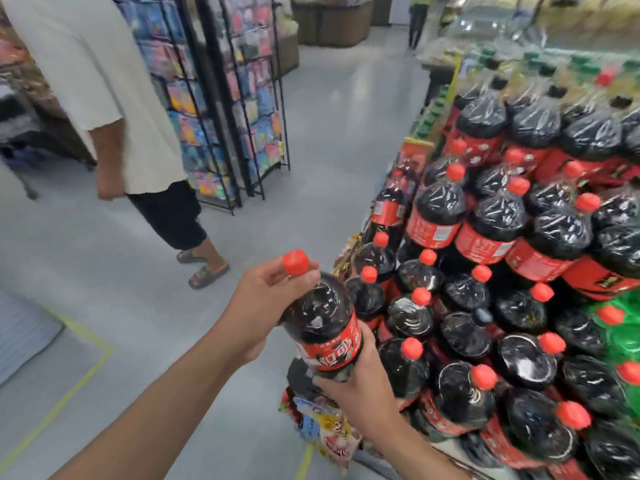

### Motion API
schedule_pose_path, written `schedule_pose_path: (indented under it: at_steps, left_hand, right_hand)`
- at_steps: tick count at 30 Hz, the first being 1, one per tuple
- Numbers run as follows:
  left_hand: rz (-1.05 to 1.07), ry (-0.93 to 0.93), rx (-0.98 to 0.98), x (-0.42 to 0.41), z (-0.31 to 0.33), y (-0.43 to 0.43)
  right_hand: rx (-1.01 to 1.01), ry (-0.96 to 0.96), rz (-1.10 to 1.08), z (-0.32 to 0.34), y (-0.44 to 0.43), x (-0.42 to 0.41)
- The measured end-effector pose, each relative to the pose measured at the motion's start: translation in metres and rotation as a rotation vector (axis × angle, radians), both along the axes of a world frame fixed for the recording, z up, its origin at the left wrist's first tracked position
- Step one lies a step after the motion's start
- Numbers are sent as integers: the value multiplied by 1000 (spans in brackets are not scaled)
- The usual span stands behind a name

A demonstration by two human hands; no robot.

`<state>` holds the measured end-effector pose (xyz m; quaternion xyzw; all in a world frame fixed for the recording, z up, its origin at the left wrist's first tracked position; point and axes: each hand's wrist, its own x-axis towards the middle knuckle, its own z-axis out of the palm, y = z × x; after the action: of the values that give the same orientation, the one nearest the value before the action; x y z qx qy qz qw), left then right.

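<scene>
Dark plastic cola bottle with a red label (323, 323) is held tilted just beside the stacked display of wrapped cola bottles (485, 306). The left grip (266, 306) curls round its neck below the red cap (295, 262) and the right grip (360, 386) wraps its base; the lower one should bear the weight, the upper merely steady.

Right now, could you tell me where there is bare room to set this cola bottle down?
The grey floor is bare between the yellow line and the stacked bottles, and up the aisle between the card racks and the stack. The stack itself is packed cap to cap, snack packets crowd its near corner, and a person stands by the racks.
</scene>
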<state>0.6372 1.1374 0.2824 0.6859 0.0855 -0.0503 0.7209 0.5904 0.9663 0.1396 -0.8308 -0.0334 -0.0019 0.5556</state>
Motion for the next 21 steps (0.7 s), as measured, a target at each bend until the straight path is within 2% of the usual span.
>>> schedule_pose_path:
  at_steps: [8,11,13,16,21]
  left_hand:
    - [-437,-112,115,57,-30,-15]
    - [-579,-152,169,80,-44,-17]
    - [-657,-189,204,92,-56,-18]
    - [-777,-230,225,99,-74,-19]
    - [-880,-267,245,99,-110,-15]
  right_hand:
    - [-22,-6,-195,16,10,29]
    - [-257,32,-348,17,15,32]
    - [-345,130,-435,14,19,30]
    - [-279,223,-527,10,29,26]
    - [-289,214,-626,-2,47,16]
